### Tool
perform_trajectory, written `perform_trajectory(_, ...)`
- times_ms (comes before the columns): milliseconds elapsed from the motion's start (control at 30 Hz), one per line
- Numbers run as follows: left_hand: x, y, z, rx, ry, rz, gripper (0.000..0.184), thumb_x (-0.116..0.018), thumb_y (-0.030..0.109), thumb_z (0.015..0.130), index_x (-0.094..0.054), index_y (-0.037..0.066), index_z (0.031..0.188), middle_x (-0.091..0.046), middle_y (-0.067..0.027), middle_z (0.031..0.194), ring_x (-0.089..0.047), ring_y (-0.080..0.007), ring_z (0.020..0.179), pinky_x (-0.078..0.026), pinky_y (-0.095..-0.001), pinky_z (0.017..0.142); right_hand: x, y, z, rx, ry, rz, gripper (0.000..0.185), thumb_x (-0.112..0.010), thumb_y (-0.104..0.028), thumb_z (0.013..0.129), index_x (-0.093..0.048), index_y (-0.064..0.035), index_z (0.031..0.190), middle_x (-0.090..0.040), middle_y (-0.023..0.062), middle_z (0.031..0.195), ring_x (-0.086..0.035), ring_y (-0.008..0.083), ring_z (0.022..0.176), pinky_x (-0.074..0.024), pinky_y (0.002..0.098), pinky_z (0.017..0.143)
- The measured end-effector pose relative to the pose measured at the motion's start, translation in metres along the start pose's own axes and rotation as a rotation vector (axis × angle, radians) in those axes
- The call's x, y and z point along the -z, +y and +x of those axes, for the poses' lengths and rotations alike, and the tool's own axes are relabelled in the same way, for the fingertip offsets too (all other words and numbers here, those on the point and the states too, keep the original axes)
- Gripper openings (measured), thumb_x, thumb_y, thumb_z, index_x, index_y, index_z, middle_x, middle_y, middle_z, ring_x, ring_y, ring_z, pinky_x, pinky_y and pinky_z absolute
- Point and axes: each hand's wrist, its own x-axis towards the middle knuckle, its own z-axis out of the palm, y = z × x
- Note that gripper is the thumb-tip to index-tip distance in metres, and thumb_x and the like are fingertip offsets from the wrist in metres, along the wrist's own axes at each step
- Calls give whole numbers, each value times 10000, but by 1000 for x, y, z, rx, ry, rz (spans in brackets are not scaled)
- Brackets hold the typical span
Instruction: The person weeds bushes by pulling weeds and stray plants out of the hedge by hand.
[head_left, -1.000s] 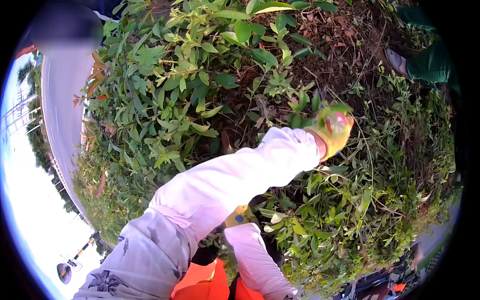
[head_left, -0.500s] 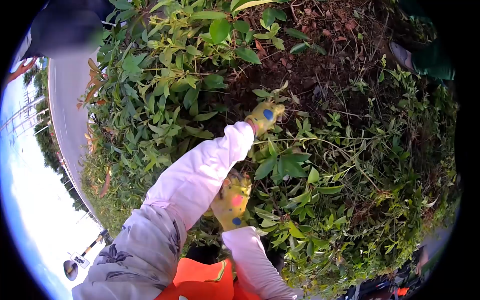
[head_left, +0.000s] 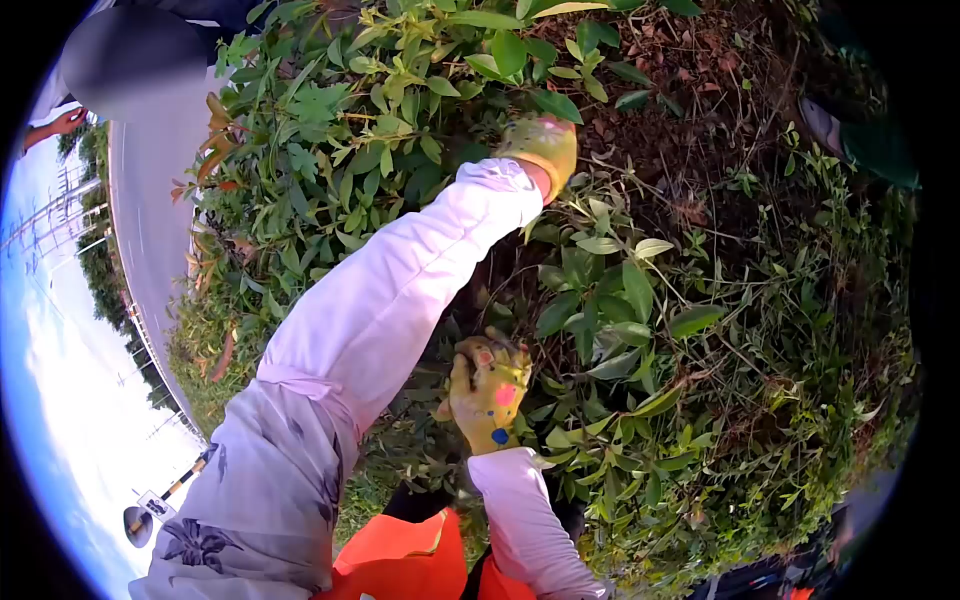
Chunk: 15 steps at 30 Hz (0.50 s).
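My left hand (head_left: pixel 545 150), in a yellow glove with coloured spots, reaches into the top of the leafy shrub (head_left: pixel 350 170). Leaves hide its fingers, which are close to stems beside brown litter (head_left: pixel 690 85). Lower down, my right hand (head_left: pixel 490 395) wears a matching spotted glove. Its fingers are curled closed among the stems, and whatever they hold is hidden. Just right of it, broad green leaves (head_left: pixel 640 290) stand over a tangle of thin plants (head_left: pixel 740 400).
A grey road (head_left: pixel 155 200) runs down the left, with a pole-mounted sign (head_left: pixel 155 505) below. A person's hand (head_left: pixel 70 121) shows at upper left. At upper right are another person's shoe (head_left: pixel 822 128) and green trouser leg (head_left: pixel 880 155).
My left hand first drew back from the right side of the plants, then moved up into the leaves. My right hand came out from under my left sleeve and is now fully in view.
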Motion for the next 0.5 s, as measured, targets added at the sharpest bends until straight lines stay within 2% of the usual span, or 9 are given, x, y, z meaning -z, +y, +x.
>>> perform_trajectory(100, -64, -71, 16, 108, 263, 318, 371, -488, 184, 877, -471, 72, 1231, -585, -163, 1170, -622, -337, 978, -495, -443, 811, 6, -4, 4, -17, -35, 6, 69, -618, -168, 743, -634, -130, 799, -635, 24, 902, -566, 231, 1004, -353, 445, 928)
perform_trajectory(167, -48, -81, 15, 182, 72, 48, 385, -489, 175, 878, -452, 95, 1253, -544, -178, 1231, -616, -348, 990, -507, -439, 787, 6, -2, 3, -16, -42, -13, 62, -622, -165, 745, -628, -134, 798, -632, 15, 917, -561, 226, 1015, -347, 445, 934)
perform_trajectory(200, -41, -78, 12, 124, 33, 152, 387, -509, 167, 869, -460, 102, 1247, -537, -187, 1242, -621, -342, 985, -515, -431, 767, 6, -2, 3, -23, -39, -2, 59, -622, -160, 747, -627, -134, 799, -631, 12, 917, -561, 223, 1020, -342, 445, 939)
perform_trajectory(233, -33, -69, 5, 114, 16, 115, 306, -543, 160, 844, -577, 83, 1138, -605, -177, 1145, -638, -327, 951, -519, -418, 762, 4, -2, 2, -23, -37, 14, 55, -622, -156, 749, -626, -134, 799, -631, 9, 918, -560, 220, 1024, -337, 446, 945)
perform_trajectory(300, -31, -59, 8, 150, -172, 146, 196, -578, 156, 813, -682, 81, 961, -670, -144, 983, -654, -317, 888, -518, -412, 754, 2, -3, 2, -11, -48, 15, 47, -627, -152, 749, -623, -133, 791, -632, 5, 914, -559, 221, 1030, -329, 447, 954)
perform_trajectory(367, -39, -46, 11, 61, -53, 40, 155, -588, 159, 799, -722, 112, 863, -691, -111, 892, -660, -300, 866, -514, -396, 755, 3, -6, 2, -31, -30, -22, 49, -630, -151, 744, -628, -131, 788, -637, 11, 909, -559, 231, 1028, -329, 454, 955)
perform_trajectory(400, -38, -28, 4, -104, -56, -13, 153, -591, 170, 796, -712, 128, 880, -687, -91, 901, -661, -280, 843, -508, -390, 734, 4, -7, 3, -32, -42, -26, 57, -620, -158, 752, -632, -124, 796, -638, 16, 914, -559, 235, 1025, -335, 464, 954)
perform_trajectory(467, -26, 20, -22, -299, -223, -355, 203, -568, 239, 813, -671, 120, 941, -670, -115, 870, -641, -290, 831, -500, -404, 726, 1, -5, -1, -20, -42, -24, 75, -610, -170, 758, -635, -117, 805, -639, 27, 920, -558, 240, 1022, -336, 468, 958)
perform_trajectory(500, -10, 41, -39, -493, -322, -238, 230, -557, 258, 814, -663, 114, 958, -671, -118, 871, -630, -310, 852, -495, -405, 747, 0, -4, -1, -11, -39, -29, 95, -601, -182, 765, -638, -109, 813, -640, 38, 926, -558, 245, 1018, -338, 472, 963)
